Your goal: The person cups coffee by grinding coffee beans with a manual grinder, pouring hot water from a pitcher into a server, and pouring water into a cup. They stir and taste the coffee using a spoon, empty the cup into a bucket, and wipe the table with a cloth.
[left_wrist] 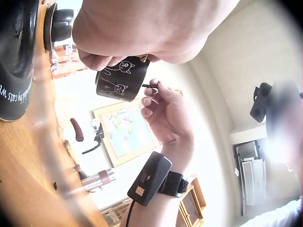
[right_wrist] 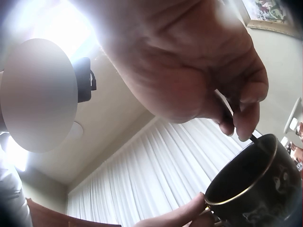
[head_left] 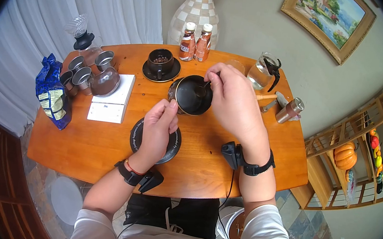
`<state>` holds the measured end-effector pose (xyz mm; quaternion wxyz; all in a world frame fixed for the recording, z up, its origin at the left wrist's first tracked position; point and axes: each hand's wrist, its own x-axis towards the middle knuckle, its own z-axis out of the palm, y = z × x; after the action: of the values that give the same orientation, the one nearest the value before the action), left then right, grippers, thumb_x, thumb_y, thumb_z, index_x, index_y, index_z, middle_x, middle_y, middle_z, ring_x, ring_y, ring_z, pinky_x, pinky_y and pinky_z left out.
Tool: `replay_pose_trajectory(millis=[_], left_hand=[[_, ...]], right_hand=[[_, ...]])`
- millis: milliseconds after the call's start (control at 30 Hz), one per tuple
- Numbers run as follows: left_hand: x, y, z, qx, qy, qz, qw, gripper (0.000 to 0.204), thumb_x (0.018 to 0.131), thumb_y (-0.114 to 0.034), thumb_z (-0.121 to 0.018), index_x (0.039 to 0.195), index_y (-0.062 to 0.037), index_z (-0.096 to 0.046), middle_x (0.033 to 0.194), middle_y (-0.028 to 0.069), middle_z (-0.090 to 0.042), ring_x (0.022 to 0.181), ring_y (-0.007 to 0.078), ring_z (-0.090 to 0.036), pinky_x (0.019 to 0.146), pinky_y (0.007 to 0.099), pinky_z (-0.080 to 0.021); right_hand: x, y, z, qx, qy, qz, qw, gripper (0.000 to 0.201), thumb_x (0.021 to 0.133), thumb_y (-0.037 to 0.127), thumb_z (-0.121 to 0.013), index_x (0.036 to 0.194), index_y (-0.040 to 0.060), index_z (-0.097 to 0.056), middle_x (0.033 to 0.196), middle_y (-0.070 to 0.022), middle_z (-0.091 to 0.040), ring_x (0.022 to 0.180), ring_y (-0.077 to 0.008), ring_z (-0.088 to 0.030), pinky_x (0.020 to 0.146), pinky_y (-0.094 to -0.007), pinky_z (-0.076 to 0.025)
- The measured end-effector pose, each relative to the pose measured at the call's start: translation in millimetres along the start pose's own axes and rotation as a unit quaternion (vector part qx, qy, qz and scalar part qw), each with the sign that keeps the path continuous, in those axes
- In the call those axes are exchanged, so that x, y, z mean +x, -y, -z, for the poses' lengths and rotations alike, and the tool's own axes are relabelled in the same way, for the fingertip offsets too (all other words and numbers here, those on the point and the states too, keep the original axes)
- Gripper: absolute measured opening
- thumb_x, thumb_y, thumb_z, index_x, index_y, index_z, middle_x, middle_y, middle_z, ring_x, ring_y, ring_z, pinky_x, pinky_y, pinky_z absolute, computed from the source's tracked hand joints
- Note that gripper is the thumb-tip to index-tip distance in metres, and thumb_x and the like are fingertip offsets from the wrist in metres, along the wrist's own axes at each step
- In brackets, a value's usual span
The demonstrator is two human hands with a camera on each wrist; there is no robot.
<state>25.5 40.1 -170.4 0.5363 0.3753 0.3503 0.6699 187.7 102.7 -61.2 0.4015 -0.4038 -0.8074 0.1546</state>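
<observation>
We see the black mug (head_left: pixel 193 95) held tilted above the middle of the wooden table (head_left: pixel 103 147), lifted off its dark saucer (head_left: pixel 171 148), which lies near the front edge. The left hand (head_left: pixel 157 130) has its fingers curled on the mug's handle side, pinching it; from the right wrist view a fingertip presses just under the gold rim. The right hand (head_left: pixel 231 100) pinches a thin spoon (left_wrist: pixel 150 86) between thumb and forefinger, its bowl down inside the mug.

We judge the main risk to be the tilt: the mug leans toward the person, and a firm stir could slop its contents over the rim onto the table or the lap below. The left hand's hold looks light, by the handle alone, so sideways pressure from the spoon could twist the mug loose. A second cup on its saucer (head_left: pixel 161 64) and two bottles (head_left: pixel 196 42) stand toward the back edge, well apart from the hands.
</observation>
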Motion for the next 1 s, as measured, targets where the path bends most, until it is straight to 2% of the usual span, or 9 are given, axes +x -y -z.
replay_pose_trajectory(millis=[167, 267, 367, 433, 467, 533, 633, 933, 1000], left_hand=[[0, 0, 0, -0.002, -0.006, 0.003, 1.0, 0.029, 0.109, -0.025, -0.053, 0.083, -0.0141, -0.047, 0.071, -0.0051, -0.037, 0.063, 0.0061, -0.033, 0.057, 0.0235, -0.028], [-1, 1, -1, 0.0, -0.006, 0.005, 1.0, 0.029, 0.109, -0.025, -0.053, 0.083, -0.014, -0.047, 0.071, -0.005, -0.037, 0.063, 0.0061, -0.033, 0.057, 0.0232, -0.028], [-1, 1, -2, 0.0, -0.003, 0.005, 1.0, 0.028, 0.109, -0.025, -0.053, 0.083, -0.0138, -0.047, 0.071, -0.0049, -0.037, 0.064, 0.0062, -0.033, 0.057, 0.0232, -0.028], [-1, 1, -2, 0.0, -0.002, 0.005, 1.0, 0.028, 0.108, -0.025, -0.053, 0.083, -0.0138, -0.048, 0.071, -0.0051, -0.037, 0.064, 0.0063, -0.033, 0.057, 0.0233, -0.028], [-1, 1, -2, 0.0, -0.002, 0.005, 1.0, 0.028, 0.108, -0.025, -0.053, 0.083, -0.0138, -0.048, 0.071, -0.0051, -0.037, 0.064, 0.0063, -0.033, 0.057, 0.0233, -0.028], [-2, 1, -2, 0.0, 0.0, 0.005, 1.0, 0.028, 0.108, -0.025, -0.053, 0.084, -0.0138, -0.048, 0.071, -0.0052, -0.037, 0.064, 0.0065, -0.032, 0.057, 0.0234, -0.028], [-2, 2, -1, -0.002, 0.005, 0.006, 1.0, 0.027, 0.108, -0.026, -0.053, 0.084, -0.0138, -0.048, 0.071, -0.0053, -0.036, 0.064, 0.0065, -0.032, 0.057, 0.0234, -0.028], [-3, 0, -2, -0.007, 0.006, 0.006, 1.0, 0.028, 0.108, -0.026, -0.053, 0.084, -0.0137, -0.049, 0.072, -0.0056, -0.035, 0.064, 0.0062, -0.032, 0.058, 0.0232, -0.027], [-3, 0, -2, -0.009, 0.008, 0.005, 1.0, 0.028, 0.108, -0.025, -0.053, 0.084, -0.0137, -0.049, 0.073, -0.0057, -0.035, 0.064, 0.0061, -0.032, 0.058, 0.0232, -0.028]], right_hand=[[-1, 3, 2, -0.012, 0.05, -0.019, 0.999, 0.019, 0.098, 0.007, -0.052, 0.092, -0.0036, -0.066, 0.09, -0.0242, -0.069, 0.089, -0.0411, -0.068, 0.081, -0.0477, -0.054], [0, 2, 0, 0.021, 0.078, -0.044, 0.996, 0.022, 0.099, 0.008, -0.051, 0.09, -0.0043, -0.066, 0.085, -0.024, -0.07, 0.085, -0.0425, -0.068, 0.08, -0.0472, -0.054], [3, -2, -4, 0.089, 0.093, -0.052, 0.99, 0.025, 0.1, 0.009, -0.051, 0.088, -0.0055, -0.067, 0.077, -0.0247, -0.069, 0.075, -0.0391, -0.07, 0.073, -0.0441, -0.055], [6, -2, -4, 0.169, 0.121, -0.135, 0.969, 0.025, 0.1, 0.01, -0.051, 0.089, -0.0055, -0.065, 0.073, -0.0197, -0.069, 0.066, -0.0281, -0.072, 0.066, -0.0371, -0.055], [7, -5, -6, 0.17, 0.121, -0.134, 0.969, 0.025, 0.1, 0.01, -0.051, 0.089, -0.0055, -0.065, 0.073, -0.0197, -0.069, 0.066, -0.0281, -0.072, 0.066, -0.0371, -0.055], [8, -15, -9, 0.239, 0.132, -0.17, 0.947, 0.025, 0.103, 0.013, -0.05, 0.091, -0.0041, -0.064, 0.072, -0.0113, -0.066, 0.061, -0.0174, -0.071, 0.059, -0.0311, -0.054], [12, -13, -4, 0.254, 0.135, -0.204, 0.936, 0.025, 0.104, 0.014, -0.049, 0.094, -0.0028, -0.063, 0.073, -0.0071, -0.065, 0.059, -0.0152, -0.069, 0.055, -0.029, -0.052], [20, -26, 0, 0.374, 0.049, -0.247, 0.893, 0.025, 0.107, 0.016, -0.045, 0.1, -0.0042, -0.059, 0.077, -0.011, -0.065, 0.058, -0.0179, -0.069, 0.051, -0.0262, -0.052], [19, -26, 5, 0.365, 0.034, -0.239, 0.899, 0.025, 0.107, 0.016, -0.046, 0.1, -0.0041, -0.059, 0.076, -0.011, -0.065, 0.057, -0.0175, -0.069, 0.05, -0.0263, -0.052]])
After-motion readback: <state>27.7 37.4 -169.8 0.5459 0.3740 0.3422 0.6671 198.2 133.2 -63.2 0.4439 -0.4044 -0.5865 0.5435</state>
